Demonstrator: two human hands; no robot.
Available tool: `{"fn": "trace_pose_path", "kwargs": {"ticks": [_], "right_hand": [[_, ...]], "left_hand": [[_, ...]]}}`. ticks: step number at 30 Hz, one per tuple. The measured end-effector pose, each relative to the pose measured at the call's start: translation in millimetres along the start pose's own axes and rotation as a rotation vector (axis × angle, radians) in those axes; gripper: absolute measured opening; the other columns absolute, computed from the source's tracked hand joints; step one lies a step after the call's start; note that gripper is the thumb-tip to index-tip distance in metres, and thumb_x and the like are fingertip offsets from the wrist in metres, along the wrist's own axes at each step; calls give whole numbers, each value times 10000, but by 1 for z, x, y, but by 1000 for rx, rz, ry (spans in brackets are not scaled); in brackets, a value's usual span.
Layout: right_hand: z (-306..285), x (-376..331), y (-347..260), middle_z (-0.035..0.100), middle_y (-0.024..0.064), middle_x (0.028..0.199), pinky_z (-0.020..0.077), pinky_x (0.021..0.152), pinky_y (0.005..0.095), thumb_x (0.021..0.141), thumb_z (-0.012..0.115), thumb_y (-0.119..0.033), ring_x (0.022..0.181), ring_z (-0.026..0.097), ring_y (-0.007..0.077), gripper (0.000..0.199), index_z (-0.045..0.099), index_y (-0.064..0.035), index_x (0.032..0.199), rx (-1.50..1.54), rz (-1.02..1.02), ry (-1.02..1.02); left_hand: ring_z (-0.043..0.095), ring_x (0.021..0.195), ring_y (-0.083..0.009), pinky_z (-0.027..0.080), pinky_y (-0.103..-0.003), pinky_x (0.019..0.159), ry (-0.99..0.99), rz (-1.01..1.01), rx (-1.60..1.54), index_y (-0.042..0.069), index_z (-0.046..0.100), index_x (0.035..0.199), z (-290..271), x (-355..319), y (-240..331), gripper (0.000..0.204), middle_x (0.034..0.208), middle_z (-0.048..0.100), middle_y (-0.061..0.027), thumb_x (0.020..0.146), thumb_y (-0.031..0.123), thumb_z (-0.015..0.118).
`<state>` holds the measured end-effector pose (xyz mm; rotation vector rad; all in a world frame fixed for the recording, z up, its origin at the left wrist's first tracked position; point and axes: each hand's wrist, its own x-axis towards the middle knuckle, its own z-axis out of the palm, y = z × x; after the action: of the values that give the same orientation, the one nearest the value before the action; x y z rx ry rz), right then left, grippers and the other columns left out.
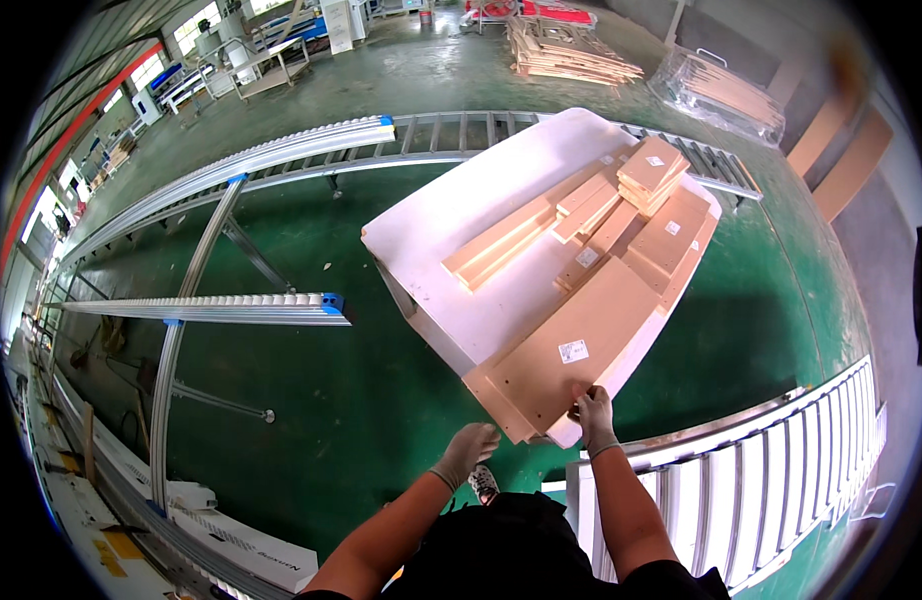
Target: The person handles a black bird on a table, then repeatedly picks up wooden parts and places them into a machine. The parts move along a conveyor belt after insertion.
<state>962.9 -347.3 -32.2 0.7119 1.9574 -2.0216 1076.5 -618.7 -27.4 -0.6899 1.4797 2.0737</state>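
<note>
A wide light-brown board (591,325) with a white label and small holes lies at the near end of a white-topped table (431,225). At its near right edge, my gloved right hand (596,415) is closed on the board, fingers on top by the corner. My gloved left hand (468,450) is in the air just off the board's near left corner, fingers curled, with nothing visible in it. Beyond the wide board lie long narrow boards (501,240), a small stack of short boards (651,170) and a labelled medium board (669,230).
A roller conveyor (771,470) runs close on my right. To the left, a rail with rollers (251,308) ends in a blue cap, and another conveyor (441,135) passes behind the table. Stacked boards (566,55) and a plastic-wrapped pile (721,95) stand farther back.
</note>
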Motion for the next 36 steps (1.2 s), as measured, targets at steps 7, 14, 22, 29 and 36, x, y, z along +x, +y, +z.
{"fn": "trace_pose_path", "kwargs": {"ticks": [7, 14, 22, 29, 36], "right_hand": [[-11, -64, 44, 694, 91, 909, 616, 606, 337, 999, 706, -254, 700, 713, 216, 354, 603, 30, 1183, -99, -28, -354], [-31, -82, -4, 692, 148, 857, 561, 653, 362, 938, 716, -200, 713, 687, 266, 209, 684, 5, 964, -647, -788, 121], [-34, -41, -47, 717, 181, 1100, 575, 850, 499, 894, 708, -374, 1010, 688, 376, 313, 741, -134, 1091, -1153, -461, -278], [97, -37, -62, 700, 78, 1181, 513, 932, 356, 974, 702, -252, 1012, 638, 156, 266, 725, -34, 1123, -659, -110, -768], [336, -96, -1, 675, 76, 1271, 435, 1061, 360, 989, 703, -354, 1175, 597, 169, 434, 648, -32, 1274, -416, 269, -1106]], "left_hand": [[620, 1223, -257, 504, -462, 1038, -56, 275, -50, 13, 555, 1374, 7, -2, -45, 398, 1295, 635, -147, 1092, 290, 509], [663, 1049, -267, 562, -399, 887, 259, 279, 106, 16, 584, 1273, -59, -98, -29, 290, 1149, 663, -119, 1093, 229, 504], [615, 872, -112, 513, -292, 782, 597, 406, -31, -17, 604, 1164, -142, -157, -53, 319, 969, 655, -56, 1135, 250, 431], [544, 1294, -193, 499, -380, 1083, 678, 663, -417, 2, 455, 1511, -224, -206, -112, 446, 1422, 561, -104, 1088, 119, 529], [473, 1436, -235, 359, -349, 1203, 1064, 863, -529, -28, 329, 1608, -274, -384, -101, 589, 1607, 446, -125, 1084, 159, 522]]}}
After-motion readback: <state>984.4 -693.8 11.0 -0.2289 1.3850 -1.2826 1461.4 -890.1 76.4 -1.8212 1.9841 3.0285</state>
